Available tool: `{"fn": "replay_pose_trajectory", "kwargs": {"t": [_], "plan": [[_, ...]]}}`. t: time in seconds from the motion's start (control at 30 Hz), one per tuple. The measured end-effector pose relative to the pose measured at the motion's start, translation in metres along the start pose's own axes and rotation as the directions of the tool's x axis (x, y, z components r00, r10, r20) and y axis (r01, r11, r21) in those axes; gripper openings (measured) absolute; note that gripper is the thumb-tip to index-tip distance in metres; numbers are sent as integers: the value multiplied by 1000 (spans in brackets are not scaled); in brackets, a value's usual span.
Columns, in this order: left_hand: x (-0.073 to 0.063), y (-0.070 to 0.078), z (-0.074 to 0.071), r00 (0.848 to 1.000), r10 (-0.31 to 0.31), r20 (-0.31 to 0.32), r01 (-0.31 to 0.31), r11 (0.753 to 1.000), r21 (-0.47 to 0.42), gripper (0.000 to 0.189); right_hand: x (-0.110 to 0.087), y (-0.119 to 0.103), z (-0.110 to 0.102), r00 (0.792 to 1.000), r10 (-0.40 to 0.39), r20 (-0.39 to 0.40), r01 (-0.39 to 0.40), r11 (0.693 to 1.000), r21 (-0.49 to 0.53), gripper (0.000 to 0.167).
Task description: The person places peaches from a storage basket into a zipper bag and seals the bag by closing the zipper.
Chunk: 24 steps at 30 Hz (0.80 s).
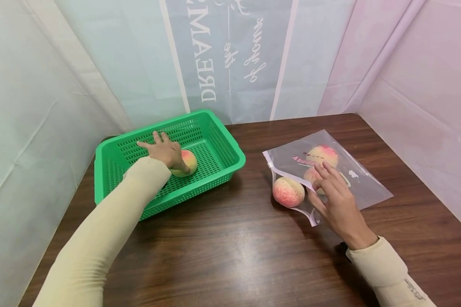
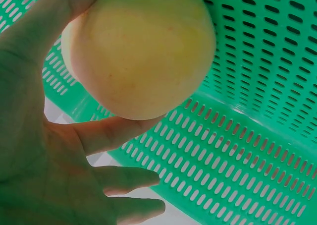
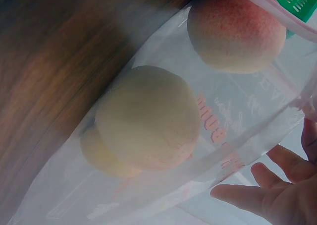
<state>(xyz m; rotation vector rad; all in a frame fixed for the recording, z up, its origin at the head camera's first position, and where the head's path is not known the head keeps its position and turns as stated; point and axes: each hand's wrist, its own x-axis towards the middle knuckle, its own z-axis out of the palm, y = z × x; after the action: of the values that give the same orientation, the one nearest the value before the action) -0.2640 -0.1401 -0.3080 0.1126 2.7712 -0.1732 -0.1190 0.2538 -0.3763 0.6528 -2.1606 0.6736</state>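
In the green plastic basket, my left hand has its thumb and index finger around a peach, and its other fingers spread straight away from it. The left wrist view shows the peach close up, with the index fingertip against its lower edge. My right hand pinches the lilac edge of a clear zip bag between thumb and fingers, beside its mouth. One peach sits in the open mouth; two more, including a yellow-and-pink peach, lie deeper inside.
Basket and bag lie apart on a dark brown wooden table, basket left and bag right. A white slider sits at the bag's upper left corner. A printed curtain hangs behind the table, with pale cloth along both sides.
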Motion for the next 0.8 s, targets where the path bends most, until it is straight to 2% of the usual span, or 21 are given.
{"fn": "replay_pose_trajectory", "kwargs": {"t": [0.27,0.8], "plan": [[-3,-5,-5,1000,-1,-24,0,999,-33,97,2,-1,-1,1000,7,3,-7,1000,6,35],[-16,-8,-17,994,19,-105,-40,980,-195,86,3,0,1,1000,-10,-3,10,1000,8,36]]}}
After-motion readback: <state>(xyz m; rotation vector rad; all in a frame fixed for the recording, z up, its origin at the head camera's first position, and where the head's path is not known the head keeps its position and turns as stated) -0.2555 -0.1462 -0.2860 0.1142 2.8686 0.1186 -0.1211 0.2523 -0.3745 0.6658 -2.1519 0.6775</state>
